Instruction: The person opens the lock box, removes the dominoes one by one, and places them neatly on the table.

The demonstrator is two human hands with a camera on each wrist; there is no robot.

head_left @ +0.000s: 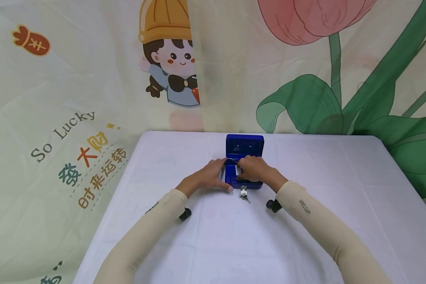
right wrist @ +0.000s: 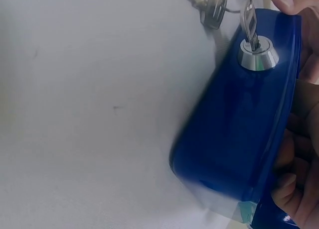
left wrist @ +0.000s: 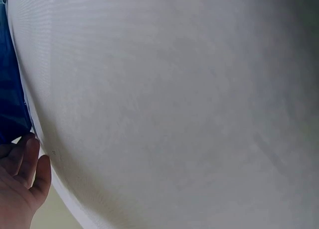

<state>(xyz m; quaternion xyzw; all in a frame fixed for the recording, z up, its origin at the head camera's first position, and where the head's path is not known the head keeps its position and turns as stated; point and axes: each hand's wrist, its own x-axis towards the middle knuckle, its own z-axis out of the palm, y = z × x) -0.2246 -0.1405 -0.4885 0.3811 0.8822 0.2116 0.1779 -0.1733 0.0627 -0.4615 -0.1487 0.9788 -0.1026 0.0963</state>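
Observation:
A blue metal cash box (head_left: 230, 177) stands with its lid (head_left: 245, 145) raised at the back. Alongside the box's left wall is my left hand (head_left: 211, 174), fingers toward the back corner and thumb by the front corner. My right hand (head_left: 254, 169) reaches down into the box from the right, its fingers bent. Between its thumb and forefinger shows a small white object (head_left: 238, 170), mostly hidden by the hand; I cannot tell its kind. A key (right wrist: 250, 25) sits in the round silver lock (right wrist: 258, 55) on the front face, with further keys (right wrist: 212, 7) hanging from the ring.
The box rests toward the back edge of a table (head_left: 198, 244) covered in white cloth. Behind stands a printed fabric backdrop (head_left: 227, 79) with a tulip and a cartoon figure. Black wrist cameras (head_left: 274, 205) hang below both sleeves.

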